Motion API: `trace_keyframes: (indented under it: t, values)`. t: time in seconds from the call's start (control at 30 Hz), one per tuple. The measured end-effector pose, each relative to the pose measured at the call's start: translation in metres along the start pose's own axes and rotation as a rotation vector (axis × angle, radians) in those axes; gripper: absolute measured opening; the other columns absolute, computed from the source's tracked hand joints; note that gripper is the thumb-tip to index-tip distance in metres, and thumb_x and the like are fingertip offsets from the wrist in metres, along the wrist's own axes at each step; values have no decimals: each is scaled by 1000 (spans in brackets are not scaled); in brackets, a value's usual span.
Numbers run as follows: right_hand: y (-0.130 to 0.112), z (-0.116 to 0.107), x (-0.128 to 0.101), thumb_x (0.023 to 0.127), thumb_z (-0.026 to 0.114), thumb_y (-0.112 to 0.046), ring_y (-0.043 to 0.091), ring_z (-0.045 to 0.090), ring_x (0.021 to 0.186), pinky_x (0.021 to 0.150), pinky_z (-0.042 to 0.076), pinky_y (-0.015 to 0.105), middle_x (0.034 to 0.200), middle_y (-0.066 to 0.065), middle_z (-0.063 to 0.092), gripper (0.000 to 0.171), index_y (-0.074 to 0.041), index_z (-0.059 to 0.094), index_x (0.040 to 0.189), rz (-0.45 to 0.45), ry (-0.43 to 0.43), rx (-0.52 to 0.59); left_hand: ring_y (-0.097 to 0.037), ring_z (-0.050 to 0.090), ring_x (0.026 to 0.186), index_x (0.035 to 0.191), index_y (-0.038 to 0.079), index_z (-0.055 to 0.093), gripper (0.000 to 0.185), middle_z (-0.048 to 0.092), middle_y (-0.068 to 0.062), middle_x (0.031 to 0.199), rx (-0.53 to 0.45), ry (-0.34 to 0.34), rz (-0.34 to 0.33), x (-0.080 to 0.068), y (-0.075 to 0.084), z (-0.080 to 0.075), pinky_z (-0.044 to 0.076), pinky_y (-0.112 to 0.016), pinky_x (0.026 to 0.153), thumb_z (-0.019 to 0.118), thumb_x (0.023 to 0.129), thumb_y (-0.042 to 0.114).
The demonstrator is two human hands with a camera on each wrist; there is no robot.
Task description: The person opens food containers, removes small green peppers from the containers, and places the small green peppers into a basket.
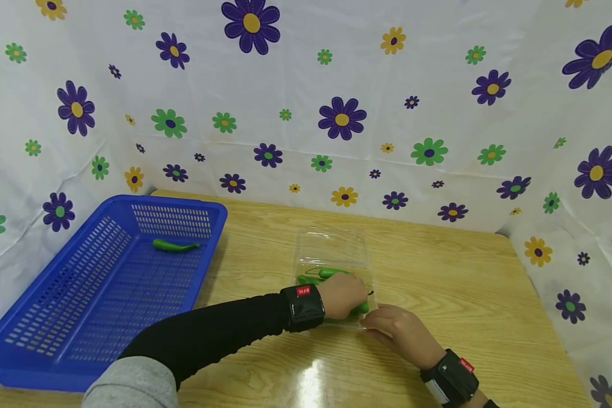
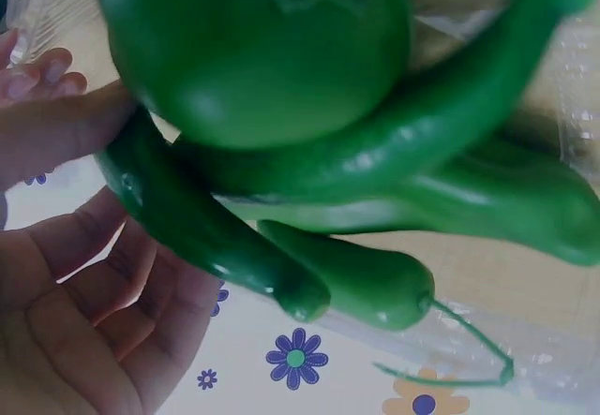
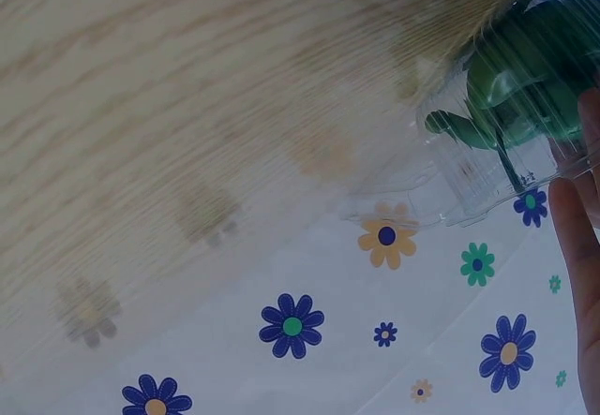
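Nearest the viewer, on a wooden table (image 1: 438, 272), two hands meet at a clear plastic clamshell box (image 1: 331, 249) full of green chilli peppers (image 1: 331, 273). Right hand (image 1: 400, 331), wearing a black wrist strap, rests at the box's near edge; its fingers touch the clear wall, seemingly steadying it, though whether they pinch the rim cannot be told. Just beyond it, the left hand (image 1: 343, 294), on a black-sleeved arm reaching across from the left, is down inside the box with fingers curled over the peppers. The left wrist view shows this close up: fingers (image 2: 66, 125) press against one long dark green pepper (image 2: 197, 228) in a tangle of several, with one rounder, fatter pepper (image 2: 253, 50) above.

The peppers look light, smooth and glossy, so likely slippery; they seem firm yet slightly bendable, with thin wiry stems (image 2: 469, 340) that would probably snap. The thick middle of a pepper looks the safest place to take hold, not the stem. The box appears thin, flimsy and ribbed (image 3: 478, 171), likely to slide or buckle if squeezed hard.

Farther away to the left of both hands sits a blue slotted plastic basket (image 1: 56, 294), with one green pepper (image 1: 175, 245) lying at its far end. Behind everything hangs a white cloth with flowers (image 1: 341, 118).
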State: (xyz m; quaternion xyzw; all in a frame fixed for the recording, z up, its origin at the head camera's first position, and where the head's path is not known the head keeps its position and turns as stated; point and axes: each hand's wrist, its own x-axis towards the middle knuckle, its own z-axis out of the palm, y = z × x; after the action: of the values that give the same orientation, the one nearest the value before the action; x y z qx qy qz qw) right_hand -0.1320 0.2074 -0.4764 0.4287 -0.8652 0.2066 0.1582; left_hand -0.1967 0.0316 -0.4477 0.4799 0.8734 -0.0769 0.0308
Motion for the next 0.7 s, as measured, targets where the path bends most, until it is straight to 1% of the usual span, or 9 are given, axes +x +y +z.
trace_keyframes:
  t: [0.07, 0.17, 0.23, 0.33, 0.4, 0.5, 0.6, 0.7]
  values:
    - [0, -1, 0, 66, 81, -5, 6, 66, 81, 85, 55, 34, 86, -7, 70, 26, -14, 73, 89, -4, 2, 2, -12, 64, 85, 83, 21, 65, 9, 66, 4, 91, 9, -2, -5, -1, 0, -2, 54, -25, 68, 66, 85, 12]
    - [-1, -1, 0, 66, 82, -5, 7, 66, 82, 85, 55, 34, 86, -7, 70, 26, -14, 73, 89, -7, 2, 0, -13, 63, 90, 93, 20, 67, 8, 66, 3, 96, 16, -24, -18, -2, 1, -6, 53, -24, 73, 64, 88, 14]
    - [-1, -1, 0, 66, 82, -5, 7, 66, 82, 86, 55, 34, 86, -7, 70, 26, -14, 73, 89, -5, 0, 1, -13, 63, 96, 102, 19, 66, 12, 66, 3, 102, 19, -53, -23, -3, 2, -8, 53, -25, 78, 61, 91, 16]
    - [0, -1, 0, 66, 82, -5, 7, 66, 82, 86, 54, 34, 86, -8, 70, 26, -14, 73, 89, -2, -4, 5, -13, 62, 100, 108, 18, 64, 16, 65, 3, 106, 22, -85, -17, -4, 3, -9, 52, -24, 81, 57, 94, 18]
    - [0, -1, 0, 66, 81, -6, 6, 66, 82, 86, 54, 34, 86, -8, 70, 26, -15, 73, 89, 0, -3, 11, -12, 62, 99, 108, 19, 64, 16, 65, 3, 107, 36, -95, -2, -4, 4, -10, 52, -24, 80, 56, 94, 19]
    - [0, 0, 0, 66, 81, -5, 5, 65, 81, 85, 55, 35, 86, -8, 70, 27, -15, 73, 89, -2, 5, 16, -11, 63, 95, 103, 20, 66, 14, 66, 4, 103, 57, -87, 18, -4, 4, -10, 53, -23, 78, 56, 94, 19]
    - [0, -1, 0, 66, 81, -5, 6, 65, 82, 86, 54, 34, 86, -8, 70, 27, -15, 73, 89, -2, 8, 11, -10, 63, 90, 95, 21, 68, 12, 67, 5, 99, 56, -78, 21, -4, 4, -11, 52, -22, 72, 57, 94, 18]
    - [-1, -2, 0, 66, 81, -5, 6, 66, 83, 86, 54, 33, 87, -8, 70, 26, -15, 73, 90, 3, 1, 7, -9, 63, 86, 90, 21, 68, 12, 67, 5, 96, 46, -73, 20, -4, 4, -12, 51, -21, 67, 57, 93, 17]
